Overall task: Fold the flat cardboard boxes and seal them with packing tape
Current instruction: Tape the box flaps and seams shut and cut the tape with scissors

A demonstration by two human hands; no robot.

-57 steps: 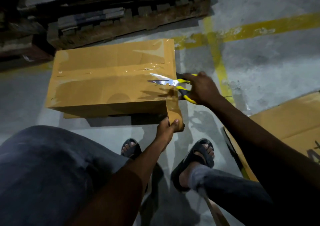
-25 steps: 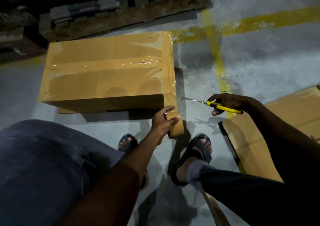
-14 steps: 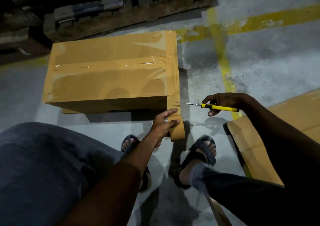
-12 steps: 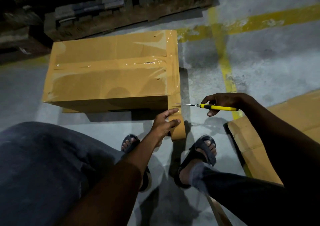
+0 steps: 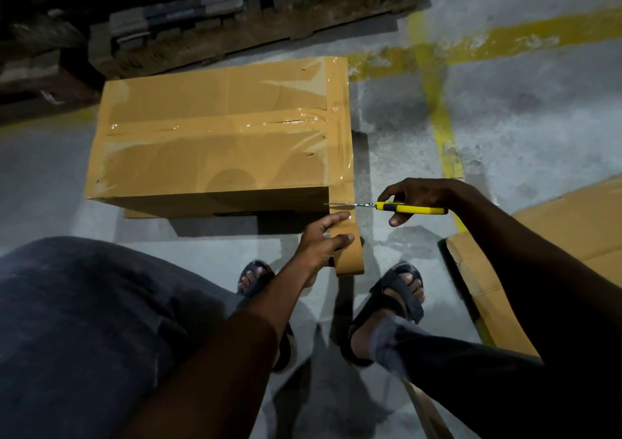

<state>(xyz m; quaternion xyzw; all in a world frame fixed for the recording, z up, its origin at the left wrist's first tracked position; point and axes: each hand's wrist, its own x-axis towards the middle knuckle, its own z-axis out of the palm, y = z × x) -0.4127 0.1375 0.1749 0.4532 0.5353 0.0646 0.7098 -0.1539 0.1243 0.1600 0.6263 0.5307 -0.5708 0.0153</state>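
Note:
A folded brown cardboard box (image 5: 215, 142) stands on the concrete floor, with shiny tape along its top seam and down its right end. From that end a strip of brown tape runs down to the tape roll (image 5: 350, 257), which my left hand (image 5: 321, 242) grips just below the box's near right corner. My right hand (image 5: 415, 199) holds yellow-handled scissors (image 5: 397, 207). Their blades lie across the taut strip between box and roll.
A flat cardboard sheet (image 5: 552, 260) lies on the floor at the right. Dark wooden pallets (image 5: 208, 11) with stacked board stand behind the box. Yellow painted lines (image 5: 441, 115) cross the floor. My sandalled feet (image 5: 397, 290) are under the roll.
My right hand has brought the scissors leftward, from beside the box to across the tape strip. The left hand has kept the roll pulled down below the box corner.

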